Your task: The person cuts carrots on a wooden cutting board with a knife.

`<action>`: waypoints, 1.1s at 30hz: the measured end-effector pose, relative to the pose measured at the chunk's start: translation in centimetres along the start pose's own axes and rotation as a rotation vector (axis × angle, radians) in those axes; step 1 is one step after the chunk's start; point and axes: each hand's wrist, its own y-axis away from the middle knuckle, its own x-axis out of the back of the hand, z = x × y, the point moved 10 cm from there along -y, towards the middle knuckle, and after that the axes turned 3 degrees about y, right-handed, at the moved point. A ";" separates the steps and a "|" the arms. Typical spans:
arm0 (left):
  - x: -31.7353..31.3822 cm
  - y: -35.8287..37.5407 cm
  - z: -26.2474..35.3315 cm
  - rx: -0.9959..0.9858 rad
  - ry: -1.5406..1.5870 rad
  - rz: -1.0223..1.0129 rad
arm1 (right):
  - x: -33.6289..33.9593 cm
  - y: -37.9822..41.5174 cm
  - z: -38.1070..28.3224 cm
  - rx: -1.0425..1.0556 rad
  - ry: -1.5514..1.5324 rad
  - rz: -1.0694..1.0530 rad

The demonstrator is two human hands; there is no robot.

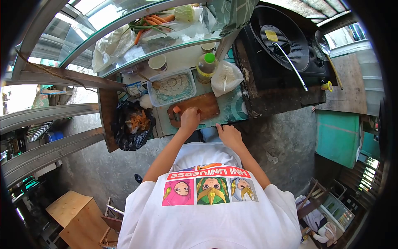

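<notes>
A wooden cutting board (pixel 208 104) lies near the front edge of the counter. On its left part is a small orange piece, apparently carrot (pixel 177 109). My left hand (pixel 190 118) is over the board, its fingers curled down and closed just right of that piece; whatever they hold is hidden. My right hand (pixel 230 135) rests at the counter edge, right of the board, with a finger stretched out and nothing visible in it. Behind the board stands a clear plastic tub (pixel 152 101) holding whitish batter (pixel 174 85) and a spoon (pixel 155 84).
A black bag (pixel 120 139) with orange peelings is at the left. A green-capped bottle (pixel 206 68) and a bag of white powder (pixel 226 79) stand behind. Carrots (pixel 155 19) and cabbage (pixel 184 13) lie beyond the glass. A wok (pixel 290 54) sits on the stove at right.
</notes>
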 end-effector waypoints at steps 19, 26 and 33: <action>0.4 -0.3 0.2 0.066 0.066 -0.053 | -3.1 0.2 1.6 -0.085 -0.175 -0.149; 0.4 -0.1 -0.2 0.049 0.123 -0.047 | -6.7 -1.5 4.2 -0.128 -0.252 -0.123; 0.9 0.4 -0.4 0.119 0.125 -0.038 | -4.6 -0.8 4.0 -0.192 -0.358 -0.096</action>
